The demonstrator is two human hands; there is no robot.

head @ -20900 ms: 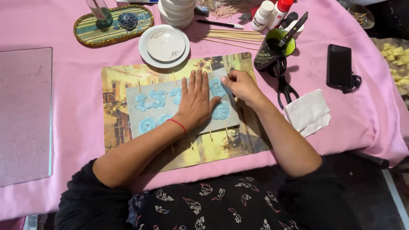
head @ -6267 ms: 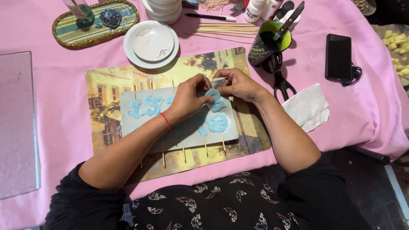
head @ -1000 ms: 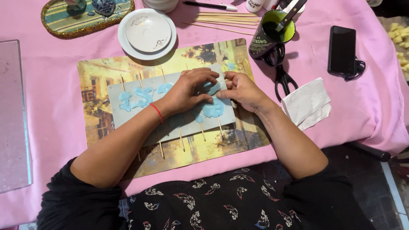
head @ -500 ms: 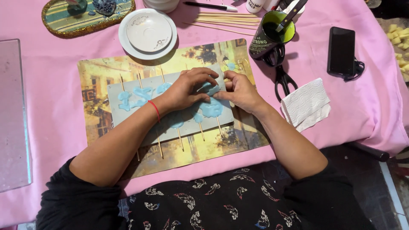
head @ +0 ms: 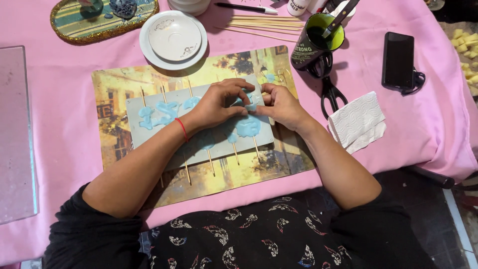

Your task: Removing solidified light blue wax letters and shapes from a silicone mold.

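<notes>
Both hands meet fingertip to fingertip over one blue clay shape (head: 250,101) near the upper right of a grey sheet (head: 199,124); fingers are bent and pressed onto the soft piece, pinching or shaping it rather than lifting it.

Left hand (head: 219,102): palm down on the sheet, thumb and forefinger curled onto the blue piece, a red string band at the wrist.
Right hand (head: 281,104): comes in from the right, fingertips closed against the same piece.

Grey sheet: lies on a picture placemat (head: 259,169), with thin wooden sticks (head: 211,163) sticking out from its lower and upper edges. More blue clay shapes (head: 159,113) lie on its left part, and another blob (head: 247,126) just below the hands.

Surroundings, on the pink cloth (head: 59,114): a white saucer (head: 173,39) beyond the mat; a bundle of skewers (head: 264,24); a dark mug with green inside (head: 316,46); black scissors (head: 328,89) beside it; a folded white napkin (head: 357,120); a black phone (head: 398,60); a clear glass pane (head: 17,134) at far left.
</notes>
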